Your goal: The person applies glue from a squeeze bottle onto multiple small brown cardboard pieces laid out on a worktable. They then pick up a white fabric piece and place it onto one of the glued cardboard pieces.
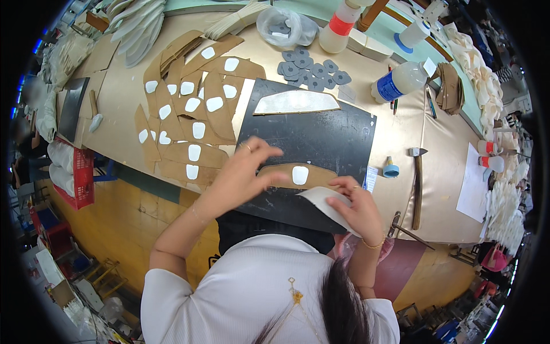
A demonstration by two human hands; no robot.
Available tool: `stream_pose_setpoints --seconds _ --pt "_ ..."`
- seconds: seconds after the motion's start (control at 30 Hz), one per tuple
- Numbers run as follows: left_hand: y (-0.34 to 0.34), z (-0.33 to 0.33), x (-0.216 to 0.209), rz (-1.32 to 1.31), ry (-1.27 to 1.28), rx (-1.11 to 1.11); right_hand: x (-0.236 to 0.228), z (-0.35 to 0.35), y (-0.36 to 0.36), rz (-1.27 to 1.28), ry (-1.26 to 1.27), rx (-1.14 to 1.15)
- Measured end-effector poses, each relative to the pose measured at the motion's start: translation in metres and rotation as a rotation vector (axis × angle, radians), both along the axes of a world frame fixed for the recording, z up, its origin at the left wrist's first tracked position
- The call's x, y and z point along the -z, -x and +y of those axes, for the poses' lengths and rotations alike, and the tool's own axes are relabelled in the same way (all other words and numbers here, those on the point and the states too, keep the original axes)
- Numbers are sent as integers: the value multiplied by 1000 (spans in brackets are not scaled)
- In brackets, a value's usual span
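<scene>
A black board (309, 135) lies on the work table in front of me. On its near half is a curved brown piece (321, 176) with a white patch (299, 175) at its middle. My left hand (243, 169) hovers at the left end of that piece, thumb and fingers apart, with nothing visible in it. My right hand (360, 209) grips a thin white curved piece (321, 200), tilted over the board's near right part; some of it is hidden by the fingers. Farther up the board lies a white curved panel (296, 102) with a brown edge.
Several brown pieces with white patches (192, 104) overlap at the left. Grey tabbed pieces (314, 71), a plastic bag (286, 27) and glue-like bottles (401, 82) stand behind the board. A hammer (417, 189) and a blue tape roll (391, 170) lie to the right.
</scene>
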State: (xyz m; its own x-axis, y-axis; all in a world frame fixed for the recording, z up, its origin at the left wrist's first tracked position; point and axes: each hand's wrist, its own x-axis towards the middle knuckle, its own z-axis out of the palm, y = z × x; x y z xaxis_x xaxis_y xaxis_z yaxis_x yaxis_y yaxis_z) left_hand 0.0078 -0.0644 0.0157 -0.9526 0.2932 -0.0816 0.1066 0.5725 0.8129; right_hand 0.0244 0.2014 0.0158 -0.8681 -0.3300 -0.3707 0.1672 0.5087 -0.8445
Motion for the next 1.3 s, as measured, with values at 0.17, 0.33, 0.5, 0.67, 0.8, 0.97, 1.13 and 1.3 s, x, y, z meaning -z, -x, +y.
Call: stream_pose_setpoints --seconds 0.17,0.33,0.5,0.67,0.8,0.97,1.13,1.3 --pt "-29 14 8 -576 -255 40 -9 -30 8 26 -93 -185" --pt "-37 -10 32 -678 -526 -249 19 8 12 -293 -25 -3" --pt "-25 -12 43 -710 -332 -299 46 7 12 -278 99 250" --pt "-20 -9 47 -697 -231 -341 47 2 14 -218 -26 295" --pt "-19 -7 50 -690 -205 -355 44 -2 17 -184 -85 296" --pt "-19 -6 50 -687 -202 -359 44 -3 17 -196 -93 306" --pt "-21 -5 51 -666 -183 -360 45 -4 16 -177 -102 300" --pt "-22 -1 47 -595 -110 -358 44 -7 15 -134 -123 299"
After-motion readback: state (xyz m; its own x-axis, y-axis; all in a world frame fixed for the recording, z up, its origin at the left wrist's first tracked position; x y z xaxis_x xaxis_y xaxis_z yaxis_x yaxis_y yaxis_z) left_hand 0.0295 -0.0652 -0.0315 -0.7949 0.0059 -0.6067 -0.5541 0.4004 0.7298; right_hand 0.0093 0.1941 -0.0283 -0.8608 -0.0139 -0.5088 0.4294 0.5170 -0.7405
